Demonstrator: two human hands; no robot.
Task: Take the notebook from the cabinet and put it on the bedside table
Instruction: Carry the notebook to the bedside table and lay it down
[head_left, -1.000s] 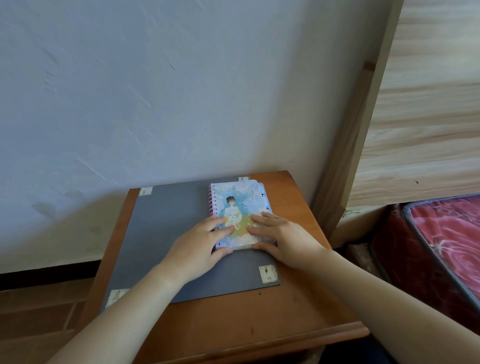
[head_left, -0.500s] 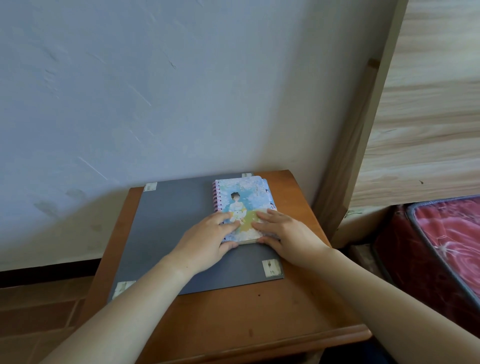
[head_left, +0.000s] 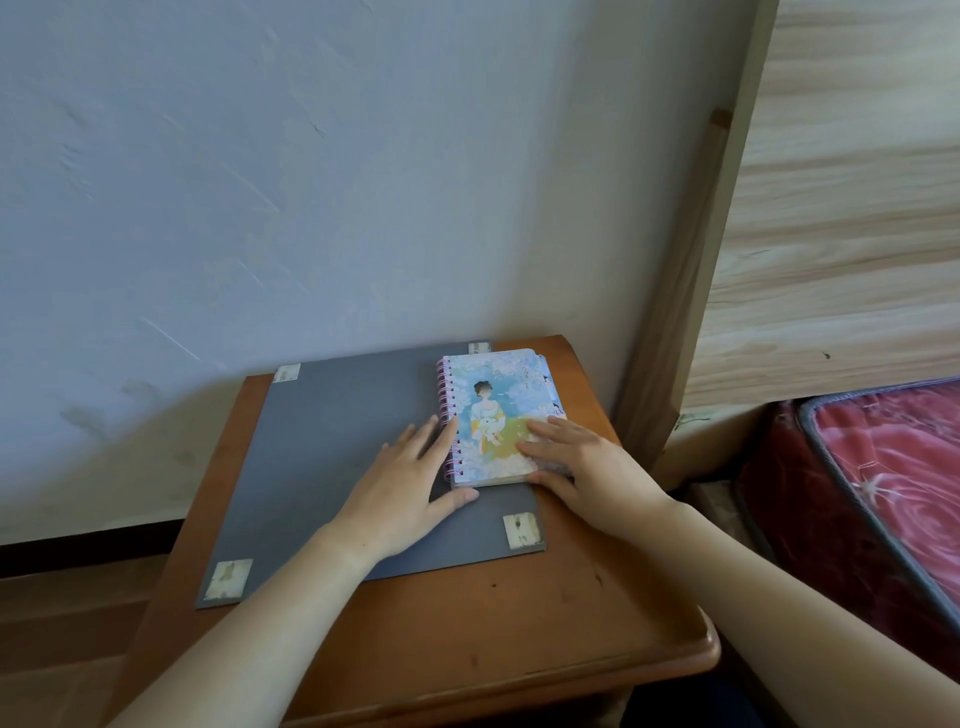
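Observation:
A small spiral notebook (head_left: 496, 400) with a pale blue illustrated cover lies flat on the grey mat (head_left: 332, 447) that covers the brown wooden bedside table (head_left: 519, 613). My left hand (head_left: 410, 478) lies flat on the mat, fingers apart, its fingertips touching the notebook's pink spiral edge and its thumb at the near left corner. My right hand (head_left: 582, 467) rests flat with its fingers on the cover's lower right part and its thumb along the near edge.
A pale blue wall (head_left: 311, 182) stands right behind the table. A light wooden headboard (head_left: 831, 234) and post rise at the right. A red patterned mattress (head_left: 883, 478) lies low at the right. Brown floor shows at the left.
My left hand has slid left off the notebook's cover onto the mat, and now only touches the spiral edge. My right hand stays on the cover. The notebook has hardly moved.

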